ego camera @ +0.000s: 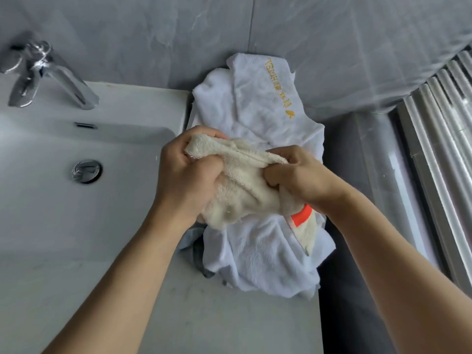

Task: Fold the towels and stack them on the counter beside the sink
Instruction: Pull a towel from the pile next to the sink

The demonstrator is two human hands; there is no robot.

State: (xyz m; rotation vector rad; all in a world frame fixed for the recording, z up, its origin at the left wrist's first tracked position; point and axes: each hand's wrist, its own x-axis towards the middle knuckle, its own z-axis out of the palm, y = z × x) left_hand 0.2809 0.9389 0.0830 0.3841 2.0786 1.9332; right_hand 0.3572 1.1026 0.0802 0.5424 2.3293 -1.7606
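1. The left hand (185, 172) and the right hand (297, 175) both gripped a bunched cream towel (242, 185), fingers curled into the cloth, one hand at each end of its upper edge.
2. The fingertips of both hands were buried in the folds, so how many fingers pinched the cloth could not be told.
3. The cream towel hung between the hands, its lower part crumpled; an orange band (302, 215) showed just below the right wrist, partly covered by it.
4. Under and beyond the hands lay a heap of white towels (263, 254) on the counter (229, 323); how many were in the heap could not be made out.
5. Beyond the hands, the far white towel (260, 98) carried yellow lettering, too blurred to read.
6. A scrap of grey cloth (191, 241) poked out below the left wrist, mostly hidden by the heap.
7. To the left of the left hand sat the sink (51, 213), with its drain (86, 171) and the tap (48, 75), cut off at the frame's edge.
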